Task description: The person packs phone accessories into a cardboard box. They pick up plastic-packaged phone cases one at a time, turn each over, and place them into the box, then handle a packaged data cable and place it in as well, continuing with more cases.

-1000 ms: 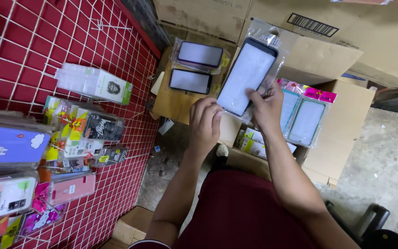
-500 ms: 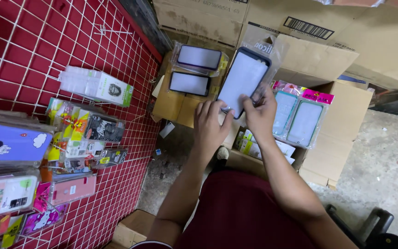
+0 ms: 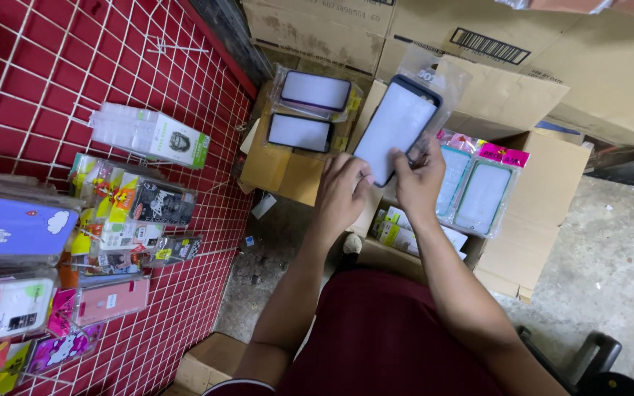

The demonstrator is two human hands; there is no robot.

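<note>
While I look down from the head cam, both hands are clamped on one phone case (image 3: 396, 126): dark rim, white face, in a clear plastic sleeve, tilted with its top toward 1 o'clock. Left hand (image 3: 340, 194) grips the lower left corner, fingers curled on the bottom edge. Right hand (image 3: 418, 180) pinches the lower right edge, thumb on the face. The hands are close together, nearly touching at the case's bottom end.

The case is held up over the open cardboard boxes (image 3: 530, 176), centre-top of view.

At 10 o'clock from it, two more dark-rimmed cases (image 3: 308, 110) in sleeves lie stacked one above the other on a box flap (image 3: 277, 165). At 4 o'clock, just beside my right hand, two teal-rimmed cases (image 3: 475, 192) with pink header cards stand in a box. Below the hands, small yellow-green packets (image 3: 399, 227) sit in the same box; can't tell what they are.

At 9 o'clock, a red wall with a white wire grid (image 3: 111, 59) carries hanging packaged cases (image 3: 133, 202) in mixed colours and a white-green box (image 3: 148, 136).

Dark red shorts (image 3: 383, 330) at 6 o'clock, concrete floor (image 3: 610, 257) at 4 o'clock.
</note>
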